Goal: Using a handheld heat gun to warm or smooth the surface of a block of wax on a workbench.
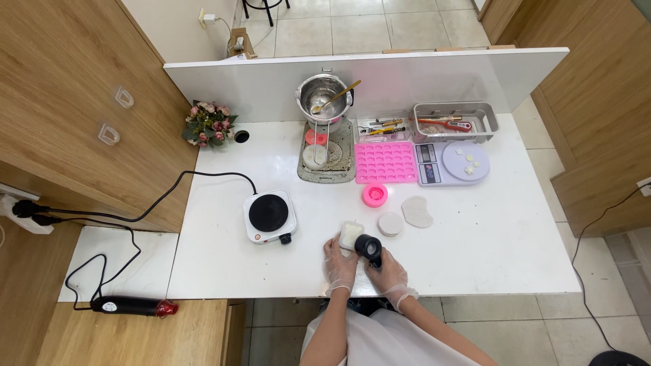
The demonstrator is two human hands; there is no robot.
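Here, low centre of frame: your left hand (339,261) steadies the small white square mould (350,234), fingers touching it; your right hand (386,271) is wrapped around a black handheld tool (369,247).

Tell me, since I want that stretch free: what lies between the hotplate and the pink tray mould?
Head view: only the grey mat's lower corner; otherwise bare white table between hotplate and pink tray mould.

Everything is placed from the hot plate (270,215) on the worktop (475,251). Right of it and nearer the front edge sits a small square mould (350,234), with a round disc (390,224) just beyond. Behind it to the right stands a pot (324,97). A tray mould (385,162) and a scale (452,163) lie farther right.
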